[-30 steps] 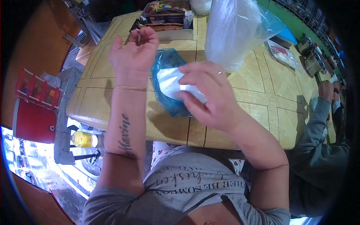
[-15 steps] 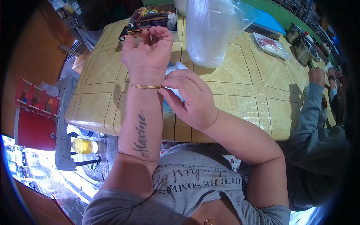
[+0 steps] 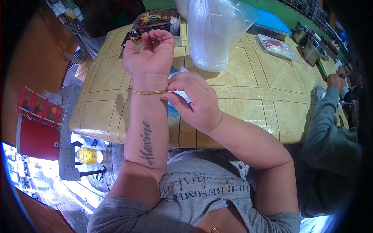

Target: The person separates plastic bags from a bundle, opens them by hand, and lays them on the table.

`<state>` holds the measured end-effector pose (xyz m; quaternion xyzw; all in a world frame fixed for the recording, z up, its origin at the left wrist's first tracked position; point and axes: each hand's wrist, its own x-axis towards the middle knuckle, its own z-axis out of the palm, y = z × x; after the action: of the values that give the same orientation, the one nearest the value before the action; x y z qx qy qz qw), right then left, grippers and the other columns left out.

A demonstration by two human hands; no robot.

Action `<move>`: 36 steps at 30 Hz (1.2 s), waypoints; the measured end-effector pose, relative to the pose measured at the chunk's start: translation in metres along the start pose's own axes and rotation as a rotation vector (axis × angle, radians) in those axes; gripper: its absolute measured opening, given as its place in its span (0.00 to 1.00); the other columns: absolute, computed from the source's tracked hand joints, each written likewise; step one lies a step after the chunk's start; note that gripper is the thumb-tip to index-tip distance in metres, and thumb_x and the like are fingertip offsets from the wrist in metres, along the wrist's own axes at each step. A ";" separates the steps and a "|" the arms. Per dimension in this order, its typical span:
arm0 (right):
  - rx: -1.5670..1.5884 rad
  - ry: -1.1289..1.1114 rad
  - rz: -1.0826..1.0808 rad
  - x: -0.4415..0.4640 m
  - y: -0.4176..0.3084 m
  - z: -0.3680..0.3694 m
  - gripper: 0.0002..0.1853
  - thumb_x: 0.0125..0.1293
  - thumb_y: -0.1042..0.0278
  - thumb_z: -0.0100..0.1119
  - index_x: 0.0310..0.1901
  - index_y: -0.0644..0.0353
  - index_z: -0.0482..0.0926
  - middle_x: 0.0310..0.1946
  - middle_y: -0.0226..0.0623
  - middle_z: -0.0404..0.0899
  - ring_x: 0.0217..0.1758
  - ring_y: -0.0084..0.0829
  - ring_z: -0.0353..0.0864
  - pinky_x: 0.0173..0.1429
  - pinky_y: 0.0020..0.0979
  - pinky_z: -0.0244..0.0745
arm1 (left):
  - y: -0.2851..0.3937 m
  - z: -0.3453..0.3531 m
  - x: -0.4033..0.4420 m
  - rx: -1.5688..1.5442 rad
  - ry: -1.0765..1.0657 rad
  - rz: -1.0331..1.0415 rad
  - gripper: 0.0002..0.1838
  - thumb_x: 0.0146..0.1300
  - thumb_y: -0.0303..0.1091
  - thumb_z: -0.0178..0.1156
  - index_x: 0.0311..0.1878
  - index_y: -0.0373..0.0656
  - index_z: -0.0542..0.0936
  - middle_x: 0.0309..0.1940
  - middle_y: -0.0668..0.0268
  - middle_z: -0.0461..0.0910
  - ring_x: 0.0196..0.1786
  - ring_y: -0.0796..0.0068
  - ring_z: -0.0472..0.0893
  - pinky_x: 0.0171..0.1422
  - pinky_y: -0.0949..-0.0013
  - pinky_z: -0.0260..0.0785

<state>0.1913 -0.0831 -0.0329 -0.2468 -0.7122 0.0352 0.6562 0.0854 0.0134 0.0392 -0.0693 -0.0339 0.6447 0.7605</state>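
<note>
Head view: a table [image 3: 248,97] with a glossy, line-patterned top is noted as the largest item. A tall translucent bag [image 3: 210,42] is stood on it, beyond the hands. A blue bag [image 3: 173,111], by which something white is seen, is mostly hidden behind the right hand [image 3: 199,100]. The left hand [image 3: 149,58] is held palm up, its fingers loosely curled and nothing grasped. By the right grip, the band [image 3: 147,93] is pinched between thumb and forefinger, at the wrist edge facing that hand. The step in hand is judged to be the picking up of the band's edge; for any shift, a firm pinch and some stretch would be called for. The band is found around the left wrist: thin, golden, apparently several strands. Its material cannot be confirmed.
</note>
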 end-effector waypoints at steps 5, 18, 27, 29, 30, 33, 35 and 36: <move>-0.024 -0.006 -0.032 -0.001 0.002 0.001 0.13 0.52 0.74 0.72 0.38 0.59 0.77 0.36 0.40 0.77 0.37 0.41 0.79 0.40 0.37 0.75 | 0.003 -0.004 0.001 -0.011 -0.033 -0.005 0.22 0.69 0.48 0.49 0.36 0.33 0.70 0.36 0.52 0.71 0.40 0.61 0.70 0.46 0.57 0.68; 0.007 -0.096 -0.084 0.005 0.010 -0.005 0.14 0.54 0.72 0.73 0.38 0.60 0.76 0.34 0.38 0.75 0.37 0.39 0.76 0.41 0.34 0.73 | -0.002 -0.001 -0.003 -0.001 -0.014 -0.028 0.23 0.69 0.51 0.50 0.33 0.36 0.72 0.31 0.59 0.71 0.36 0.64 0.70 0.44 0.58 0.68; -0.248 -0.601 0.386 -0.002 0.039 -0.025 0.28 0.48 0.51 0.75 0.47 0.56 0.78 0.46 0.40 0.78 0.53 0.43 0.77 0.55 0.43 0.71 | 0.041 -0.006 0.026 0.082 -0.042 0.025 0.23 0.69 0.50 0.47 0.33 0.35 0.71 0.31 0.57 0.71 0.36 0.63 0.71 0.43 0.57 0.68; -0.465 -0.801 0.341 -0.017 0.049 -0.025 0.28 0.50 0.49 0.73 0.50 0.52 0.79 0.49 0.38 0.78 0.57 0.43 0.75 0.57 0.46 0.69 | 0.049 -0.004 0.035 0.171 -0.018 0.053 0.23 0.69 0.50 0.47 0.31 0.36 0.72 0.30 0.58 0.72 0.34 0.65 0.72 0.42 0.58 0.69; -0.477 -0.825 0.354 -0.017 0.049 -0.025 0.27 0.50 0.49 0.73 0.51 0.49 0.80 0.50 0.37 0.78 0.58 0.43 0.74 0.58 0.46 0.68 | 0.051 -0.003 0.038 0.235 -0.019 0.072 0.22 0.69 0.49 0.48 0.32 0.36 0.72 0.29 0.59 0.73 0.33 0.65 0.73 0.42 0.59 0.70; -0.513 -0.852 0.354 -0.017 0.047 -0.022 0.25 0.51 0.50 0.72 0.52 0.45 0.81 0.52 0.34 0.77 0.59 0.41 0.73 0.60 0.46 0.66 | 0.057 -0.005 0.052 0.513 -0.003 0.076 0.16 0.68 0.42 0.53 0.32 0.39 0.73 0.27 0.63 0.74 0.32 0.69 0.74 0.40 0.60 0.70; -0.530 -0.809 0.293 -0.012 0.045 -0.020 0.23 0.51 0.52 0.71 0.50 0.45 0.81 0.51 0.33 0.76 0.58 0.40 0.74 0.60 0.45 0.65 | 0.061 -0.010 0.060 0.714 -0.001 0.073 0.11 0.68 0.38 0.55 0.33 0.40 0.74 0.28 0.65 0.75 0.33 0.71 0.75 0.40 0.62 0.71; -0.501 -0.658 0.182 -0.008 0.043 -0.016 0.23 0.51 0.53 0.71 0.50 0.46 0.81 0.51 0.32 0.76 0.57 0.40 0.74 0.61 0.45 0.65 | 0.058 -0.014 0.060 0.810 -0.004 0.074 0.09 0.68 0.36 0.55 0.35 0.40 0.74 0.29 0.66 0.75 0.34 0.72 0.75 0.41 0.63 0.71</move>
<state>0.2199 -0.0536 -0.0544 -0.4363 -0.8454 -0.0042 0.3080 0.0408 0.0809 0.0140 0.2358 0.2238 0.6331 0.7025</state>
